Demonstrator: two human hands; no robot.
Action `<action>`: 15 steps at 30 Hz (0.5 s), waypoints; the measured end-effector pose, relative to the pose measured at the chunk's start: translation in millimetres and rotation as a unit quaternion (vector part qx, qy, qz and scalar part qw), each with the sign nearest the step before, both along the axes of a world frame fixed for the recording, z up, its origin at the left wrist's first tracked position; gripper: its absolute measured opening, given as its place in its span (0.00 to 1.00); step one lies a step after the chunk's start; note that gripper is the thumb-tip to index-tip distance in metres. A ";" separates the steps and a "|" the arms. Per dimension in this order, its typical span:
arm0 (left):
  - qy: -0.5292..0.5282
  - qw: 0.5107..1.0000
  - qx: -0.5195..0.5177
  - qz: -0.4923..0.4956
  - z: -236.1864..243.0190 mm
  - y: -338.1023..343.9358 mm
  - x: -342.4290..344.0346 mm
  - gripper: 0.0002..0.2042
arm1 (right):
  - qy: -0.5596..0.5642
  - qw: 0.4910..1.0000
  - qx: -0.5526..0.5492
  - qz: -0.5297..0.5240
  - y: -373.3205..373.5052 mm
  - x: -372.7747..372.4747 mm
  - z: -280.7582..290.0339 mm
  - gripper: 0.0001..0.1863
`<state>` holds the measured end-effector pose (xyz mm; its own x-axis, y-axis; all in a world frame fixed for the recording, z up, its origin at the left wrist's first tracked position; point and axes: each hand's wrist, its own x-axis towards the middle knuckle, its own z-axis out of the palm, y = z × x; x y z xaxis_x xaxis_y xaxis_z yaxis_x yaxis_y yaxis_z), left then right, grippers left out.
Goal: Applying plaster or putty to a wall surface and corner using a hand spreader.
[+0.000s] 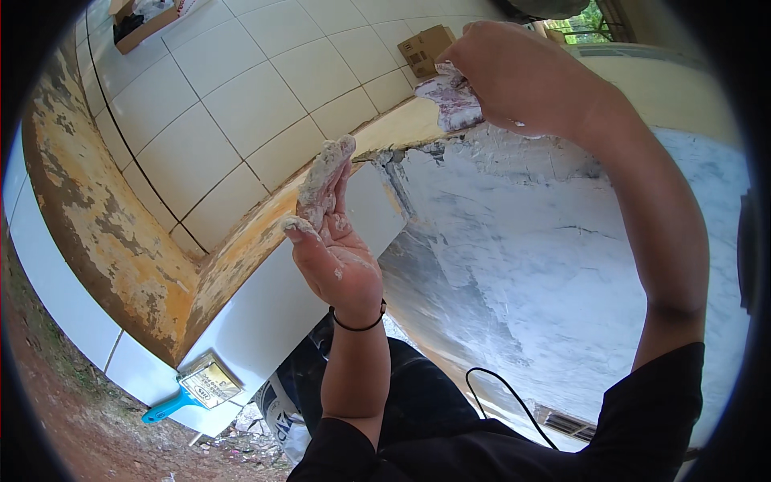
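My left hand [329, 229] is raised palm up in the middle, fingers stretched, with pale, lumpy paste coating the fingertips and thumb. My right hand [506, 76], upper right, grips a crumpled-looking purple-and-white piece [454, 104] smeared with paste; its material is unclear and its upper part is partly covered by my fingers. That hand is just above the rough, patched edge of a marbled white slab [530, 241]. At lower left, a paint brush [173, 406] with a blue handle lies on a white tiled ledge [281, 281].
Beyond are a white tiled surface [233, 80], a yellow peeling border [96, 209], an open carton [136, 32] and a brown cardboard box [422, 48]. A white sack [281, 426] sits below me. A black cable [514, 402] loops at lower right, near a small vent [566, 422].
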<state>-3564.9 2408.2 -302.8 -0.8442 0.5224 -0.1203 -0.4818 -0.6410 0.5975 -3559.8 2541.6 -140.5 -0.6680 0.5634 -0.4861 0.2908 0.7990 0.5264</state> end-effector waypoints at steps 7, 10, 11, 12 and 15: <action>-0.008 1.000 -0.006 -0.001 -3.2 -2.3 3.9 0.32 | -0.021 1.000 0.001 -0.011 -1.1 -1.9 4.1 0.14; -0.007 1.000 -0.014 -0.002 -2.7 -3.7 5.6 0.32 | 0.023 0.998 -0.026 0.047 -9.2 4.8 7.3 0.13; -0.008 1.000 -0.013 -0.002 -2.5 -4.2 5.7 0.32 | 0.035 0.996 -0.037 0.070 -14.0 8.3 9.5 0.12; -0.009 1.000 -0.008 0.000 -2.5 -5.0 6.1 0.32 | 0.046 0.993 -0.048 0.093 -19.3 11.9 11.7 0.11; 0.000 1.000 -0.003 0.003 -2.4 -7.8 5.6 0.32 | -0.044 0.996 -0.008 0.077 -36.2 23.2 11.8 0.10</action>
